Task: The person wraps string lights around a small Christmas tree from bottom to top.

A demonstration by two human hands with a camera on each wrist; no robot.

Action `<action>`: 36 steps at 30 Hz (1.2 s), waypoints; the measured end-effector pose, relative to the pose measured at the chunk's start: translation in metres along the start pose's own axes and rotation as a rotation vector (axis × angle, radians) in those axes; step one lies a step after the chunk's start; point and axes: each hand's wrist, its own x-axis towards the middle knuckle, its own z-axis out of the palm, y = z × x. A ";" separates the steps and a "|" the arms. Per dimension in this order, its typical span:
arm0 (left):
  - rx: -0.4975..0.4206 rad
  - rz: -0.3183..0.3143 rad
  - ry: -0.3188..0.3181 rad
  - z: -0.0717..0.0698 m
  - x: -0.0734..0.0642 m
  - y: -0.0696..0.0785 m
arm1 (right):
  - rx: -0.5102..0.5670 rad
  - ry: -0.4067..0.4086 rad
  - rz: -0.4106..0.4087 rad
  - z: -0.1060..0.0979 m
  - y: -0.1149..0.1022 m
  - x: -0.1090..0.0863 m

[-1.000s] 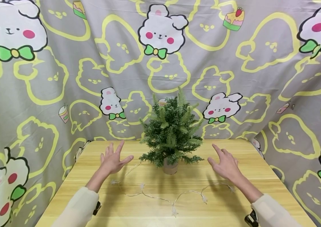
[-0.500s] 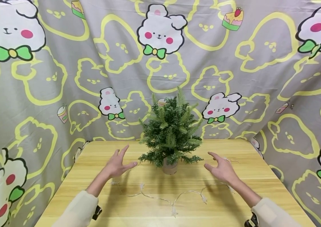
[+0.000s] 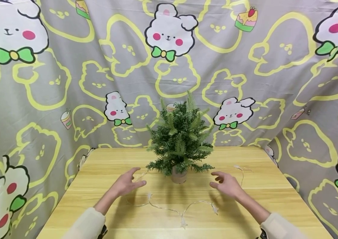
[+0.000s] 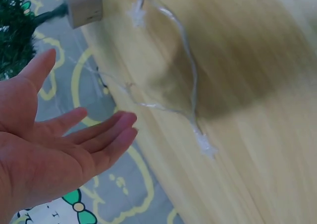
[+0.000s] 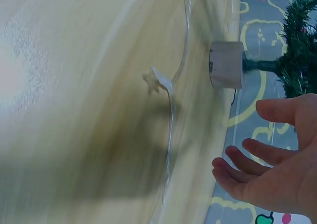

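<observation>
A small artificial Christmas tree (image 3: 180,139) stands upright on its round base (image 3: 179,176) at the middle of the table. My left hand (image 3: 125,184) hovers to the left of the base, fingers spread and nothing held. On the other side, my right hand (image 3: 227,184) is held off the base with relaxed fingers and an empty palm. Both wrist views show a gap between hand and base (image 4: 83,5). A clear-wired string of star lights (image 3: 166,208) lies loosely on the tabletop in front of the tree, one star (image 5: 152,81) showing in the right wrist view.
The wooden table (image 3: 157,229) reaches back to a grey curtain (image 3: 145,83) printed with rabbits and yellow outlines. More of the light string (image 3: 240,170) lies to the right behind my right hand, and part runs behind my left hand.
Both hands have come lower and nearer to the front, drawing in toward the tree's base. Their fingers are less spread. The tree and the light string stay where they were.
</observation>
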 end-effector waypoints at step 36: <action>0.038 0.093 -0.209 0.039 -0.006 -0.020 | 0.216 -0.321 -0.201 0.089 -0.048 -0.009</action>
